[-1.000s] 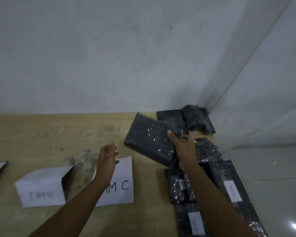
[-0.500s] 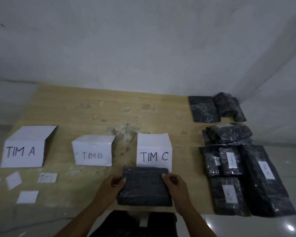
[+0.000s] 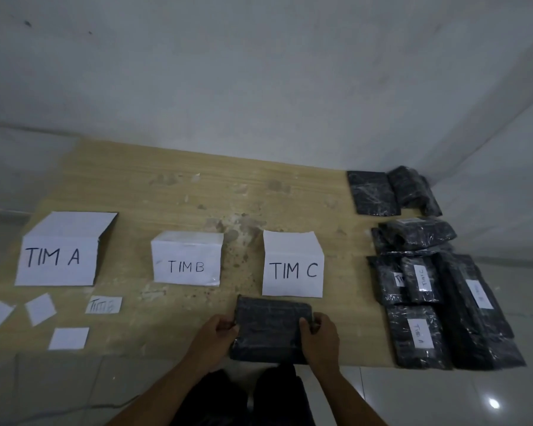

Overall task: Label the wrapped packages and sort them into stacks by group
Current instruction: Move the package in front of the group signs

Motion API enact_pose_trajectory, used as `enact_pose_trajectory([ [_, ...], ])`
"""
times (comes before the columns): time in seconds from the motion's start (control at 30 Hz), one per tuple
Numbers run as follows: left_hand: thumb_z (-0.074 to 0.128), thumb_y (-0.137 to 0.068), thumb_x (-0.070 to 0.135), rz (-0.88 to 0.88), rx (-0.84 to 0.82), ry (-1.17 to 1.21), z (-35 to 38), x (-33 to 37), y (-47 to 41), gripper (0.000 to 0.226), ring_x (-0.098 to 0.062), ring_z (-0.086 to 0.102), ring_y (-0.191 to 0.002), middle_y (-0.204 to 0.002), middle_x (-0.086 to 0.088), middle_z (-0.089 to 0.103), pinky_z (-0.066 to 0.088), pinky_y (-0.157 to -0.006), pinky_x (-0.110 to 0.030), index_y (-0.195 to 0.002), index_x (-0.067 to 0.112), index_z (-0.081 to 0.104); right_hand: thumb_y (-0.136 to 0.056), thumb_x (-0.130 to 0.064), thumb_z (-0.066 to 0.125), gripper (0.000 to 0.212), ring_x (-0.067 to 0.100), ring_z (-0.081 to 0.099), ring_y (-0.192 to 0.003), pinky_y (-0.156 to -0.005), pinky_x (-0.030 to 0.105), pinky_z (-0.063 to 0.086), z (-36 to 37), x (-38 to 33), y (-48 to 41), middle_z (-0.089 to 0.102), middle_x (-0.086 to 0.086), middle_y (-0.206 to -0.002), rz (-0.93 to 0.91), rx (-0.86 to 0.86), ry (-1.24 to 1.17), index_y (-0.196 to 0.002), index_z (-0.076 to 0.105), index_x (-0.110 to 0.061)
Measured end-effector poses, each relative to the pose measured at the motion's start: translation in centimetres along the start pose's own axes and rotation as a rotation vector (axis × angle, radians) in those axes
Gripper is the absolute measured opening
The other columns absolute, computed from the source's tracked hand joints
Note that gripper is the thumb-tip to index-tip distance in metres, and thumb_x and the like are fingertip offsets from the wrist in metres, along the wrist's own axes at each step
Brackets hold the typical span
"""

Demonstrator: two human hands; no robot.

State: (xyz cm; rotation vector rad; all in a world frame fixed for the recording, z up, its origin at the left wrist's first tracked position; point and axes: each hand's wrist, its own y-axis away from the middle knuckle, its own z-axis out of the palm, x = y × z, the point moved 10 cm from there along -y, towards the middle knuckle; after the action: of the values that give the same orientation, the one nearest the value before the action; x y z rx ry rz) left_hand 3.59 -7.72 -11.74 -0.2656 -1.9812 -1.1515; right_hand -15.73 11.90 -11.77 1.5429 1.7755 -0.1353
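Holding black package (image 3: 270, 329) flat on the table (image 3: 173, 198).
My left hand (image 3: 220, 330) and right hand (image 3: 322, 335) grip its opposite edges, fingers (image 3: 304, 325) clamped round them, forearms converging.

A flat black plastic-wrapped package (image 3: 270, 330) lies just before the white "TIM C" paper sign (image 3: 293, 265). Other black packages (image 3: 457, 321) lie grouped at the right.

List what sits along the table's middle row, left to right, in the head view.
Folded white paper sign TIM A, folded white paper sign TIM B, white paper sign TIM C, cluster of black plastic-wrapped packages.
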Motion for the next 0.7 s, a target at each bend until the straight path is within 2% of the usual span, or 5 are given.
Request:
enact_pose_trajectory([
  [0.2,0.061,-0.091,0.019,-0.009,0.144,0.082,-4.1,-1.6,0.3,0.015,-0.020,0.063,-0.094,-0.105,-0.004,0.065,0.053,-0.086,-0.040,-0.106,0.018,0.061,-0.087,-0.021,0.064,0.022,0.027,0.053,-0.101,-0.084,0.039,0.046,1.3,-6.9,2.7,0.057,0.007,-0.106,-0.349,0.073,0.132,-0.106,0.058,-0.013],
  [0.3,0.059,-0.093,0.019,0.000,0.278,0.130,-8.0,-2.5,1.4,0.015,-0.024,0.063,-0.095,-0.106,-0.005,0.064,0.054,-0.087,-0.044,-0.108,0.019,0.060,-0.090,-0.025,0.056,0.022,0.024,0.051,-0.109,-0.091,0.034,0.042,6.1,-11.5,5.2,0.058,0.004,-0.114,-0.577,-0.133,0.207,-0.110,0.059,-0.015],
  [0.43,0.057,-0.094,0.021,-0.006,0.458,0.197,-13.7,-3.7,3.4,0.017,-0.023,0.061,-0.097,-0.105,-0.003,0.063,0.054,-0.086,-0.044,-0.110,0.017,0.059,-0.083,-0.030,0.033,0.050,0.026,0.043,-0.126,-0.104,0.036,0.038,14.0,-17.2,10.7,0.050,0.008,-0.134,-0.910,-0.478,0.377,-0.124,0.055,-0.011],
  [0.53,0.056,-0.094,0.021,-0.031,0.592,0.252,-17.6,-5.4,5.5,0.018,-0.021,0.061,-0.095,-0.102,-0.001,0.062,0.054,-0.084,-0.043,-0.110,0.017,0.059,-0.086,-0.023,0.041,0.049,0.029,0.038,-0.135,-0.108,0.040,0.035,19.0,-19.8,14.0,0.045,0.011,-0.143,-1.021,-0.633,0.445,-0.131,0.052,-0.007],
  [0.7,0.056,-0.094,0.020,-0.055,0.757,0.330,-22.7,-8.4,9.1,0.012,-0.021,0.062,-0.093,-0.096,0.003,0.062,0.053,-0.084,-0.044,-0.106,0.019,0.058,-0.092,-0.013,0.047,0.057,0.025,0.012,-0.147,-0.113,0.045,0.020,26.2,-23.0,19.0,0.012,0.006,-0.160,-1.214,-0.765,0.653,-0.146,0.030,-0.011],
])
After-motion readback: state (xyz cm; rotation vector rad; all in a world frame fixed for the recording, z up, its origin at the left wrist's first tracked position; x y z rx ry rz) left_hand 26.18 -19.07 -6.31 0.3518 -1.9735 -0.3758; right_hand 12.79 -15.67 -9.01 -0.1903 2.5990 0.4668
